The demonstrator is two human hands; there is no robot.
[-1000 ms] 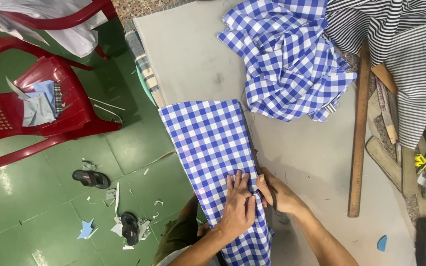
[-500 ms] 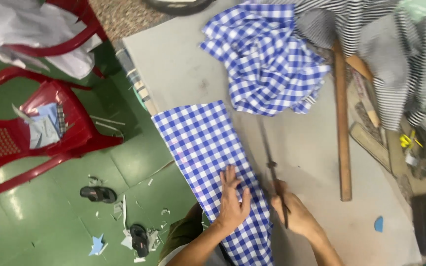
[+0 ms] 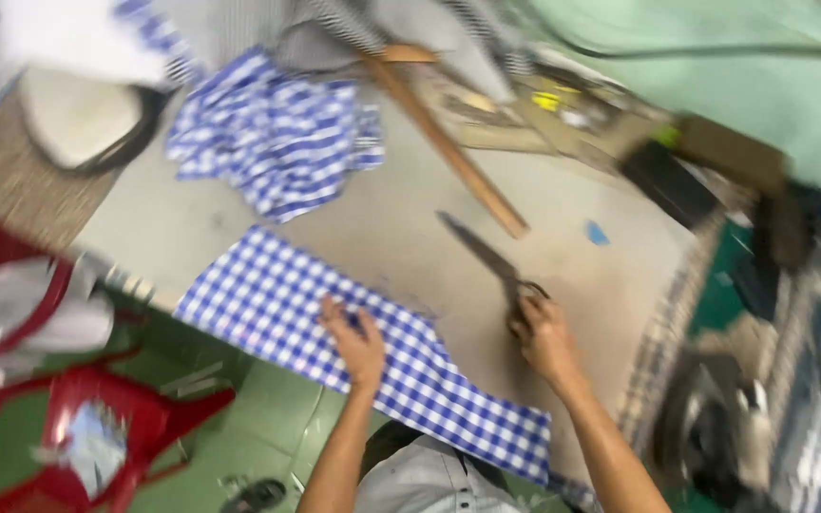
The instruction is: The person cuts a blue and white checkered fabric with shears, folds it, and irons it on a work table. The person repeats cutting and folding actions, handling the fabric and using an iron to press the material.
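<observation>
A folded strip of blue-and-white checked cloth [image 3: 287,304] lies along the near edge of a grey worktable [image 3: 410,218]. My left hand [image 3: 358,344] rests flat on this cloth near its middle. My right hand [image 3: 544,334] grips the handles of a pair of long dark scissors [image 3: 486,256], whose blades point away across the table and lie to the right of the cloth. A second, crumpled heap of the same checked cloth [image 3: 277,133] lies further back on the table.
A long wooden stick [image 3: 448,142] slants across the table's far side. Striped fabric [image 3: 334,28] is piled behind it. A small blue chalk piece [image 3: 597,233] lies right of the stick. Red plastic chairs [image 3: 97,418] stand on the green floor at left.
The view has swung to the right and blurred. My right hand has moved away from the cloth with the scissors. My left hand stays pressed on the checked cloth.
</observation>
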